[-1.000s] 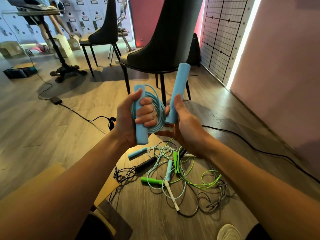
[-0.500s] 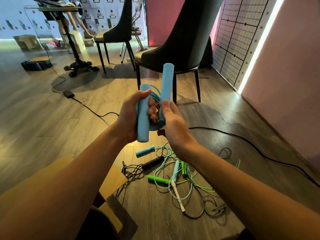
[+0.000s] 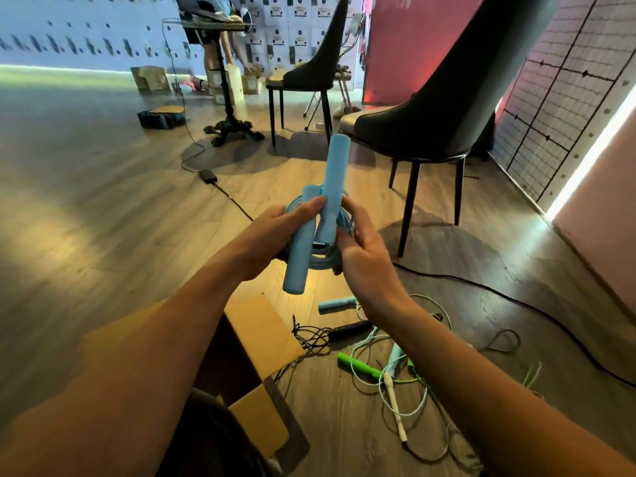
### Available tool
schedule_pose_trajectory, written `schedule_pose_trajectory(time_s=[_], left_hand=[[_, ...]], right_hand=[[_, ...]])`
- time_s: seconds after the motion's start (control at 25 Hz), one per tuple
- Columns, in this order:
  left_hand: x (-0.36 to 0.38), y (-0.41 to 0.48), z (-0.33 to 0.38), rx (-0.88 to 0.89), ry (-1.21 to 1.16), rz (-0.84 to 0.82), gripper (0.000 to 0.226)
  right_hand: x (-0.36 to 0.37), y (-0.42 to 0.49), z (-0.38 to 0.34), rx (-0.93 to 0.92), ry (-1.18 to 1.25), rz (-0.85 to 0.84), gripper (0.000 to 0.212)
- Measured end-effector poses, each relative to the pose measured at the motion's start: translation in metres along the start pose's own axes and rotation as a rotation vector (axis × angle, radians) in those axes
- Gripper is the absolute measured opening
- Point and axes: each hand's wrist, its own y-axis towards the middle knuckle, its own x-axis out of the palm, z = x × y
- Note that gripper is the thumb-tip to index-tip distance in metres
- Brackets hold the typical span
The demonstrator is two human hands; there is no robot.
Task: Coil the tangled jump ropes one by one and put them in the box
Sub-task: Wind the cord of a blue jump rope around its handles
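I hold a light blue jump rope [image 3: 320, 261] coiled into a ring in front of me. My left hand [image 3: 275, 232] grips one blue foam handle [image 3: 298, 256] together with the coil. My right hand [image 3: 361, 249] holds the second blue handle [image 3: 334, 187], which stands upright against the first. Below on the wood floor lies a tangle of ropes [image 3: 395, 370]: a green handle [image 3: 358, 366], a black handle [image 3: 347, 330], a blue handle [image 3: 335, 304], a white one [image 3: 395, 404]. The open cardboard box [image 3: 261, 335] lies under my left forearm.
A black chair [image 3: 430, 132] stands close ahead on the right, a second chair [image 3: 309, 74] and a pedestal table [image 3: 227, 125] farther back. Black cables [image 3: 516, 297] run across the floor. A pink wall [image 3: 602, 201] closes the right side. A person stands at the back.
My right hand has brought the second handle in against the first one and the coil. The view has swung left and down, showing more of the box.
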Motion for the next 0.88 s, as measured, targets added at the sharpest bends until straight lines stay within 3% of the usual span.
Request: schedule_pose_trajectory(time_s=[0.08,0.2,0.32,0.48,0.68,0.88], left_hand=[[-0.018,-0.011,-0.003,-0.016,0.076,0.052,0.035],[-0.044,-0.024,-0.008,-0.05,0.134,0.061,0.033],[-0.07,-0.034,-0.016,-0.11,0.134,0.064,0.037],[-0.115,-0.049,-0.047,-0.193,0.106,0.116,0.051],[-0.156,-0.078,-0.157,-0.418,0.134,0.261,0.065],[-0.165,-0.11,-0.293,-0.646,-0.019,0.379,0.05]], right_hand=[[0.022,0.001,0.002,0.026,0.013,-0.031,0.04],[0.049,0.001,0.003,0.048,0.015,-0.064,0.031],[0.075,0.007,0.001,0.068,0.014,-0.093,0.02],[0.124,0.024,0.019,0.155,-0.048,-0.226,0.03],[0.195,0.009,0.099,0.297,-0.146,-0.401,0.033],[0.252,-0.008,0.213,0.552,-0.332,-0.601,0.042]])
